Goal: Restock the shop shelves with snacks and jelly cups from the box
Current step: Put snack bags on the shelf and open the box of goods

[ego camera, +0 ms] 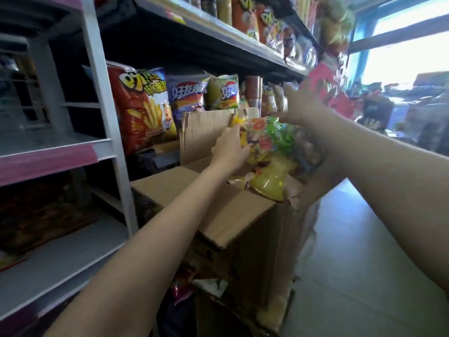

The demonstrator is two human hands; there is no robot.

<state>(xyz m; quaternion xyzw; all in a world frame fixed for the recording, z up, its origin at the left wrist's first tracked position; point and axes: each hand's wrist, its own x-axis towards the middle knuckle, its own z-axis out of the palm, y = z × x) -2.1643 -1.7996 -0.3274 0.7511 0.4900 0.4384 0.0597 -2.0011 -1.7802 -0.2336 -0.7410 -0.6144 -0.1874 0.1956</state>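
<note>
An open cardboard box (243, 215) stands in front of the shelves, its flaps up. Colourful bags of jelly cups (269, 139) fill its top. My left hand (230, 149) grips the yellow edge of one bag at the box's mouth. Above and right of the bags, my right hand (303, 105) is stretched out with fingers spread, blurred, holding nothing that I can see. On the middle shelf behind the box stand a red chip bag (141, 108), a purple snack bag (187, 98) and a green one (223, 91).
A grey shelf upright (107, 113) stands left of the box. The upper shelf (218, 27) carries more snack bags. Red hanging packets (335, 91) are at the aisle's far end. Grey floor (359, 251) lies to the right. Lower left shelves (60, 263) hold dark packets.
</note>
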